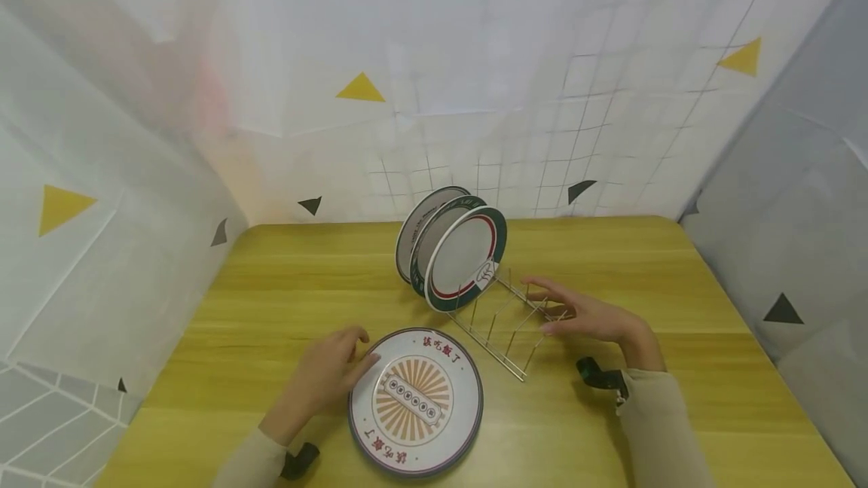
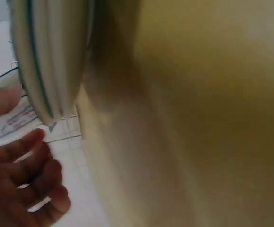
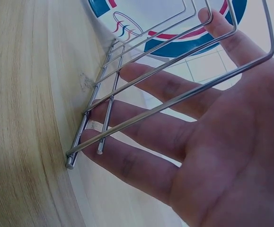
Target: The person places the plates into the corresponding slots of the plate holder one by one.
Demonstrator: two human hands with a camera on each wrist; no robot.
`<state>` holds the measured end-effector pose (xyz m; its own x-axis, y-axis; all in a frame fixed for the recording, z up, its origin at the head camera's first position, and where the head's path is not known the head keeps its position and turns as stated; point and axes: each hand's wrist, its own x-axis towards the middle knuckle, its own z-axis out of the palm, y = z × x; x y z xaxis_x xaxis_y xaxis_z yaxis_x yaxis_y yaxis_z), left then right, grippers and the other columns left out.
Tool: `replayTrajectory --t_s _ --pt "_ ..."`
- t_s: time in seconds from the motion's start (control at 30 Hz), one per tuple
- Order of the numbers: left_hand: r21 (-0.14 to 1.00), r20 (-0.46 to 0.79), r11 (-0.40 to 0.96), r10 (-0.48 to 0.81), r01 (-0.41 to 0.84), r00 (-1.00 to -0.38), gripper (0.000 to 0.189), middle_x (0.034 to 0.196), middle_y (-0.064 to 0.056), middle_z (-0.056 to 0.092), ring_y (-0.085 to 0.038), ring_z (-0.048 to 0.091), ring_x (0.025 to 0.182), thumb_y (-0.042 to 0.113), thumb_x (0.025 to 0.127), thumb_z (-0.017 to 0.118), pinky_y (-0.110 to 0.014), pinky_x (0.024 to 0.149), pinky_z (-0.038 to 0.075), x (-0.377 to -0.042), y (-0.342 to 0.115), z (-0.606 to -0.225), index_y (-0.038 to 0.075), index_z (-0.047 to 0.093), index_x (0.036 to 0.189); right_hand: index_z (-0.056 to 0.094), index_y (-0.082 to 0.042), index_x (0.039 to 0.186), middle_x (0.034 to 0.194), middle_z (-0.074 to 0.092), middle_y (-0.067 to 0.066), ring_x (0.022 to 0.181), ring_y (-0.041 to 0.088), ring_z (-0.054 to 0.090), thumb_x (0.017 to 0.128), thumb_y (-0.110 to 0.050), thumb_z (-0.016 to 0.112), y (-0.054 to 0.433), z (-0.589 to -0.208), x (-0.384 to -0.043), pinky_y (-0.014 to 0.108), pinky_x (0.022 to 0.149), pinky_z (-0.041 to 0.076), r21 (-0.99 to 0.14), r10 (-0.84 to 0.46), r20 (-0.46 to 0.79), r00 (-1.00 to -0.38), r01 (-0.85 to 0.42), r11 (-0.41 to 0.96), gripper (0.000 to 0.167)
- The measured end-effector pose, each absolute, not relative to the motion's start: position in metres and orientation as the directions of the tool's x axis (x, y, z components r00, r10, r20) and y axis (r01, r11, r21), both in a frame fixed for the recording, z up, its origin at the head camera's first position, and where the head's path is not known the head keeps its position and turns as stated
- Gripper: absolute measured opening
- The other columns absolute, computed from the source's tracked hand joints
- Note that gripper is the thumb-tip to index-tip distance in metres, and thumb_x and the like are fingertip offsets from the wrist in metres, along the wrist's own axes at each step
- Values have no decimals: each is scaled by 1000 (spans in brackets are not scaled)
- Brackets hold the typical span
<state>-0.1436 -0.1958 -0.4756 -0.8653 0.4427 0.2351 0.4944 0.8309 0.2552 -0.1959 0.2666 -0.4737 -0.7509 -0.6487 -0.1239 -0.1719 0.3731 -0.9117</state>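
Note:
A stack of round plates (image 1: 414, 337) lies flat on the table, its top plate printed with an orange sunburst and red characters. My left hand (image 1: 330, 367) is at the stack's upper left rim; the thumb reaches the rim. In the left wrist view the fingers (image 2: 56, 170) are loosely bent beside the blurred stack edge (image 2: 56, 56). A metal wire plate rack (image 1: 488, 343) stands right of the stack. My right hand (image 1: 597, 318) is at its right end, with fairly straight fingers (image 3: 137, 120) behind the wires and touching the rack.
Three green-rimmed plates (image 1: 464, 262) stand on edge at the rack's far left end. The wooden table (image 1: 291, 269) meets a white, patterned backdrop (image 1: 475, 134) at the back and sides. Dark wrist mounts (image 1: 600, 375) sit under both forearms.

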Motion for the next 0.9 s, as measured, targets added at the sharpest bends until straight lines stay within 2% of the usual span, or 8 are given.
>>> replayTrajectory --t_s 0.07,0.17,0.23,0.3,0.37,0.47,0.7,0.9 --pt "349 107 842 400 411 -910 40 68 12 49 -2 41 57 40 87 73 -18 52 37 -141 -200 -482 12 63 112 15 -33 156 155 29 25 134 54 37 97 -12 59 266 -473 -196 68 102 36 -912 -649 -126 -750 -170 374 76" --pt "462 -32 830 368 313 -929 59 80 9 61 -4 55 69 50 85 71 -24 63 49 -137 -203 -491 9 59 125 15 -33 156 155 29 26 134 54 37 97 -12 59 266 -473 -197 68 102 36 -910 -650 -130 -749 -169 377 76" --pt "516 -81 816 350 262 -933 67 95 2 68 -12 64 84 55 83 70 -33 76 54 -134 -202 -496 9 56 130 15 -33 156 155 29 26 134 54 37 97 -12 59 266 -473 -197 68 102 36 -910 -649 -132 -749 -168 380 76" --pt "548 -94 805 330 228 -939 72 109 -4 68 -18 66 99 56 82 71 -40 89 53 -132 -201 -498 8 54 132 16 -33 156 155 29 26 134 55 37 97 -12 58 266 -473 -197 69 101 36 -910 -650 -132 -749 -169 379 75" --pt "569 -97 796 316 208 -944 71 113 -7 68 -24 66 104 54 82 72 -45 93 52 -130 -199 -498 7 53 132 16 -31 156 155 29 26 133 55 36 97 -12 58 266 -473 -197 69 101 35 -912 -652 -128 -747 -170 374 75" --pt "592 -101 782 311 194 -945 67 109 -6 68 -21 66 100 50 83 73 -43 91 53 -131 -199 -498 7 54 131 16 -31 156 155 28 27 133 56 37 97 -11 58 266 -473 -198 70 101 35 -913 -654 -121 -747 -176 369 75" --pt "620 -113 772 263 138 -958 55 88 5 63 -6 55 75 44 82 75 -23 68 49 -133 -197 -496 9 60 122 17 -33 155 155 28 26 133 55 37 97 -11 58 266 -474 -198 68 101 37 -915 -655 -117 -747 -176 364 75" --pt "602 -74 790 199 115 -977 46 87 4 64 -6 56 76 39 82 77 -25 69 50 -133 -197 -494 11 62 115 17 -33 155 155 28 26 133 55 37 97 -11 58 267 -475 -198 69 101 36 -917 -657 -118 -745 -173 360 75"
